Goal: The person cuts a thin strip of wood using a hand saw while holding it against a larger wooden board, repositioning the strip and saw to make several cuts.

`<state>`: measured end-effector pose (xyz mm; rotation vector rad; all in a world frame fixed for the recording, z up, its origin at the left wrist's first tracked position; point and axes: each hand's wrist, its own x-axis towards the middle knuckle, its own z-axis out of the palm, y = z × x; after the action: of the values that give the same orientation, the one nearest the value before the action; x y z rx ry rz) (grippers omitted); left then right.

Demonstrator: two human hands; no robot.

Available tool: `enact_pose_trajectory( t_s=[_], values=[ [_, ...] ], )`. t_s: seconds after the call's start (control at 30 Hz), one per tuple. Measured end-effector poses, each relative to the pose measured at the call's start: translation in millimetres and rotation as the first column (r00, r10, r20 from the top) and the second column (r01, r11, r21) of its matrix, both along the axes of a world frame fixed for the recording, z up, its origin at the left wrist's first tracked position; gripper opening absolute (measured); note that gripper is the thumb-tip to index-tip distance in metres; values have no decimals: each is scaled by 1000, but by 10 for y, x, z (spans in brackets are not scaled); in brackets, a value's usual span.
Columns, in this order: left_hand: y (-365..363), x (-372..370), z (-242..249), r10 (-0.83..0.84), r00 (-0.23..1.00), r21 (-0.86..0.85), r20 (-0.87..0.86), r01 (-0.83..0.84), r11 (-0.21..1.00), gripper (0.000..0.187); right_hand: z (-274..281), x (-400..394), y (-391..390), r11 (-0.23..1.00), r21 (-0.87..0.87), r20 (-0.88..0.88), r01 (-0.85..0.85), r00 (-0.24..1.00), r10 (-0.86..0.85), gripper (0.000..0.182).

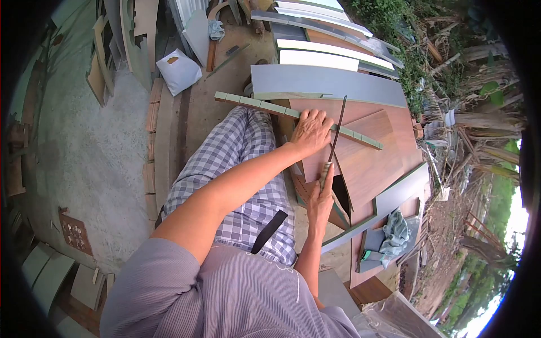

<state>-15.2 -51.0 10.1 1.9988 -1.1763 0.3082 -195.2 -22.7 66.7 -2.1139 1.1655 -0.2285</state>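
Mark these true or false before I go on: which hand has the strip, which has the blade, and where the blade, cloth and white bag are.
1. The left hand is on the green-topped strip. True.
2. The right hand holds the crumpled cloth. False: it holds the handle of the long thin blade; the cloth lies apart, on the right.
3. The blade crosses the strip. True.
4. The white bag touches the blade. False: it lies well to the left, beside upright panels.
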Motion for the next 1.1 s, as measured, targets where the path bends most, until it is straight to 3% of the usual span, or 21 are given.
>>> enact_pose_trajectory(
  t_s=[0.3,0.37,0.5,0.8,0.87,1.1],
  values=[
    [-10,5,-15,3,1000,-1,4,-3,1000,22,-52,-29,33,999,-50,89,-10,996,14,58],
    [-4,-1,-14,-5,1000,-2,7,5,1000,21,16,30,-15,999,30,-3,21,1000,-20,58],
    [5,2,-3,4,1000,-10,13,-4,1000,21,-56,-9,-19,999,-45,47,-19,999,22,58],
    [-3,-1,-5,-3,1000,-17,9,3,1000,20,-8,-38,44,998,54,-14,31,999,-30,59],
    [-3,-1,-9,-5,1000,-7,-1,5,1000,20,-25,1,1,999,-36,60,-11,998,13,60],
    [5,-6,-4,-1,1000,6,11,1,1000,21,-117,-85,36,998,-62,35,-12,999,14,61]
  ],
)
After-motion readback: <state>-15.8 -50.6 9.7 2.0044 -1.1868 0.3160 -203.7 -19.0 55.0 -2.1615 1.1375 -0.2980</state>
